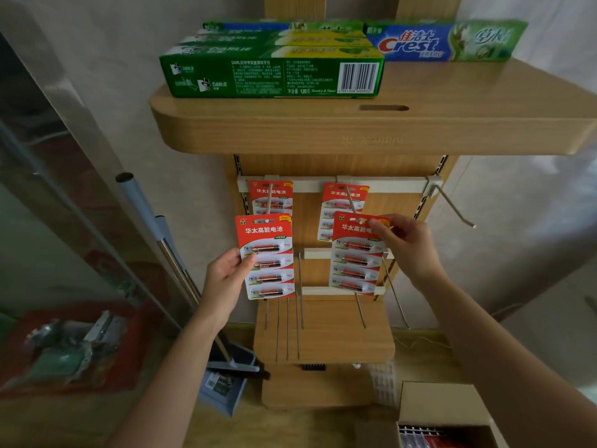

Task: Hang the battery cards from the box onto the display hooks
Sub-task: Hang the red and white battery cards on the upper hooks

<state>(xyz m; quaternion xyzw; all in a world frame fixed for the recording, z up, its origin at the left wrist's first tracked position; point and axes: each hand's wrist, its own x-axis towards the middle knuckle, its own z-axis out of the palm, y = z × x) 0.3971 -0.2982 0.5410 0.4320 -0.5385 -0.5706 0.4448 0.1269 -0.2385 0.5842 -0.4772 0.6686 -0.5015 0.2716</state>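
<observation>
A wooden display stand fills the middle of the view, with a shelf of toothpaste boxes well above both hands. Down to the right of the right hand, at the bottom edge, the cardboard box stands open with more red packs showing inside, so stock is left to hang. Just beyond the hands, two battery cards already hang from the top rail: one on the left hook and one on the middle hook. The right hand pinches the top right corner of a third card, its hole held near the middle hook's tip; whether the hook has entered the hole I cannot tell. The left hand grips a fourth card by its left edge, held up in front of the left hook. To the right of the right grip an empty hook juts out, and bare hooks wait on the lower rails beneath both cards. By my judgement the job is early on.
</observation>
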